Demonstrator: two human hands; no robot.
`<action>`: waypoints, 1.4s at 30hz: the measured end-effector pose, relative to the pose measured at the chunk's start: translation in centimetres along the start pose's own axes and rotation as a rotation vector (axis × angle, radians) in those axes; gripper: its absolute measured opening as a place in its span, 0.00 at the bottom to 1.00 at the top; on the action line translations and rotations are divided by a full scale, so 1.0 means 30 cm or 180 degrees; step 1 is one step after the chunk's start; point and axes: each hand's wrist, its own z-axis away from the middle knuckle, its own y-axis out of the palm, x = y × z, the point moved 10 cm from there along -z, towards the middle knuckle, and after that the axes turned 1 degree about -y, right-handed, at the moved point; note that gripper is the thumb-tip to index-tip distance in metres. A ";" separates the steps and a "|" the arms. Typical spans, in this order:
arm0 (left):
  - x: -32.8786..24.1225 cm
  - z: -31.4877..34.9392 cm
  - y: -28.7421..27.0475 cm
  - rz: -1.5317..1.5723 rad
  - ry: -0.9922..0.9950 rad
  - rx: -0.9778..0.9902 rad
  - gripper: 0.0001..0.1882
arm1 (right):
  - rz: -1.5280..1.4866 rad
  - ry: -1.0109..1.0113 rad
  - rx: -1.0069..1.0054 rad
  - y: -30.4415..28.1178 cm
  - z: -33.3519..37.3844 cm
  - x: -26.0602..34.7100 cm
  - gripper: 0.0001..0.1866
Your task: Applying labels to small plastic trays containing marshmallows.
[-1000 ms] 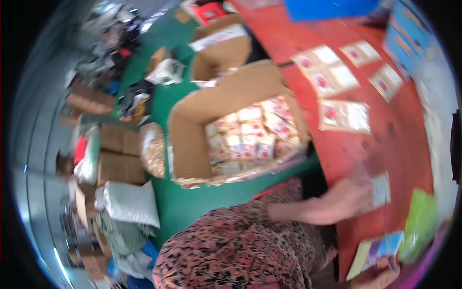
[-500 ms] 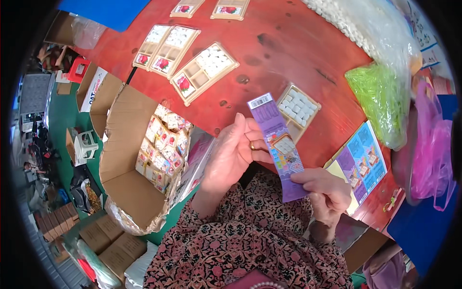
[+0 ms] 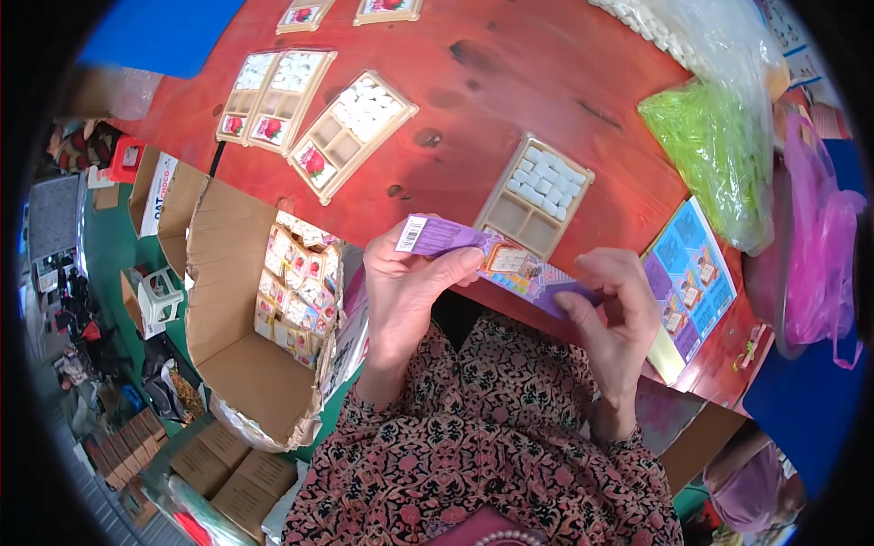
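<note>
Above my lap, a long purple printed card strip [image 3: 543, 280] lies nearly level between my hands. My left hand [image 3: 401, 296] grips its barcode end, with the thumb on the front. At the other end my right hand [image 3: 624, 314] has its thumb on the card and its fingers curled around the edge; the exact grip is partly hidden. Just beyond the strip is a tan plastic tray [image 3: 510, 220], its far part filled with white pieces and its near compartments without any. To the right of my right hand lies a stack of blue and purple printed card sheets [image 3: 701, 273].
Several filled trays with strawberry-picture cards [image 3: 350, 118] sit at the far left of the red table [image 3: 473, 109]. A cardboard box [image 3: 232, 273] of packed pieces stands at left. Bags of green strips [image 3: 692, 146] and white pieces [image 3: 651, 32], plus a pink bag [image 3: 810, 264], are at right.
The purple card strip has turned from upright to nearly level. My left hand has gone from fingers extended beside it to gripping its barcode end. The view has shifted slightly.
</note>
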 end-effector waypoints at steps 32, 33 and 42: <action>0.004 -0.136 0.025 -0.2326 0.0617 -0.0516 0.07 | 0.0382 0.0401 -0.0642 -0.002 -0.093 -0.126 0.07; 0.001 -0.137 0.027 -0.2382 0.0641 -0.0516 0.07 | 0.0425 0.0438 -0.0617 -0.003 -0.094 -0.127 0.07; -0.010 -0.035 -0.040 -0.2669 0.0624 -0.0859 0.07 | 0.0416 0.0582 -0.0041 0.060 -0.086 -0.118 0.07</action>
